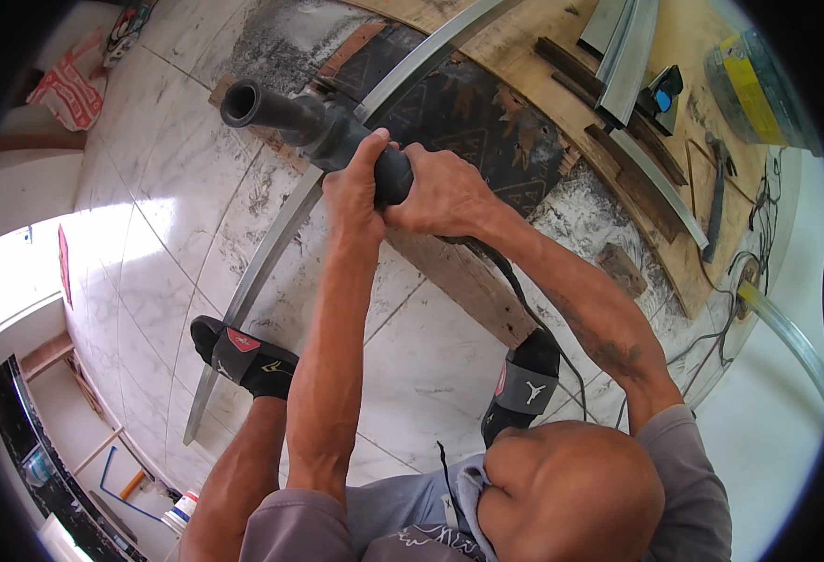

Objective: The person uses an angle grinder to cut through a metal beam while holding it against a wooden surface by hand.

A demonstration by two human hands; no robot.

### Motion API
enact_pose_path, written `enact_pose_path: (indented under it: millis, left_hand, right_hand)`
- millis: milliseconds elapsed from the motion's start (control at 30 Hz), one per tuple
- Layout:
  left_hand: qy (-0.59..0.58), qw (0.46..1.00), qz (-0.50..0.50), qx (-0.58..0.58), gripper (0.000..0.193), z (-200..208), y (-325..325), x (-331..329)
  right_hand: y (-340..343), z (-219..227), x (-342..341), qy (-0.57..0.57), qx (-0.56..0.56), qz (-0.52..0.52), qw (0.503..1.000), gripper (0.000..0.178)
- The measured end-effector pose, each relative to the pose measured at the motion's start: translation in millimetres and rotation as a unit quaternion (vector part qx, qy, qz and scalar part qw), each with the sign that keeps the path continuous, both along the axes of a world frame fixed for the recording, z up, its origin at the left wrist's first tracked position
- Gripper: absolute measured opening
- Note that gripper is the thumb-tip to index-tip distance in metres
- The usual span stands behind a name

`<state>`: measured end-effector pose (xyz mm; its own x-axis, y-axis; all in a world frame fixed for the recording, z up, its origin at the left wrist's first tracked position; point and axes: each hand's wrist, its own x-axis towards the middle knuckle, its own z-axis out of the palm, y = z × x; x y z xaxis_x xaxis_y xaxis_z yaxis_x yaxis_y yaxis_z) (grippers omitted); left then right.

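Bent up close under the camera, the right knee point(580, 496) fills the bottom of the head view, as the person is down low over a tiled floor point(412, 403). Beyond it, both forearms reach to a dark power tool point(341, 136), which sits above the metal strip point(274, 242) and crosses it in view. The left hand point(356, 187) has its fingers closed around the tool's body, thumb on top; the right hand point(445, 192) clasps the rounded rear end, its fingers mostly hidden. Two hands probably keep the weight and any twist in check. A hollow round end points away to the upper left, and whether the tool touches the strip cannot be told.

The left sandal point(236, 351) lies across the strip's near stretch, seemingly to pin it down. Farther off, the strip passes over a dark board point(459, 122), perhaps for support. Under the forearms lies a wooden plank point(449, 276); the right sandal point(526, 389) meets its near end, possibly steadying it. A cable point(498, 258) runs from behind the right hand past that foot, out to the side. At right, metal channels point(627, 61) and a hammer point(717, 192) lie on plywood point(683, 272), within sight yet apart from the hands.
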<state>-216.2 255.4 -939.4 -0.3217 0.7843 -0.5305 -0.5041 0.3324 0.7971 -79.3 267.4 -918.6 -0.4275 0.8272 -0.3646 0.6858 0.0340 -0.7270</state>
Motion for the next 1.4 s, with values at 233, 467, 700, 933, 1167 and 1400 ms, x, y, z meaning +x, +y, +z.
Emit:
enact_pose_path:
  millis: [233,467,700,933,1167,1400]
  left_hand:
    - [0.04,0.999,0.0,0.003,0.036,-6,3,9]
    - [0.067,0.998,0.006,-0.013,0.035,-10,3,7]
    - [0.079,0.997,-0.011,-0.024,0.035,-9,1,7]
    - [0.068,0.998,0.001,-0.013,0.031,-11,2,9]
    - [0.062,0.998,0.001,-0.014,0.031,-12,1,9]
    - [0.058,0.998,0.007,-0.017,0.031,-13,2,10]
  right_hand:
    - [4,-5,4,-0.007,-0.015,-0.012,1.0,0.072]
    - [6,5,4,-0.015,-0.061,0.0,0.998,0.075]
    - [4,-7,4,-0.002,-0.046,-0.009,0.999,0.075]
    - [5,-1,6,-0.022,-0.072,0.001,0.997,0.075]
    - [3,-11,4,-0.008,-0.048,-0.011,0.999,0.076]
    - [3,-10,5,-0.007,-0.054,-0.009,0.998,0.078]
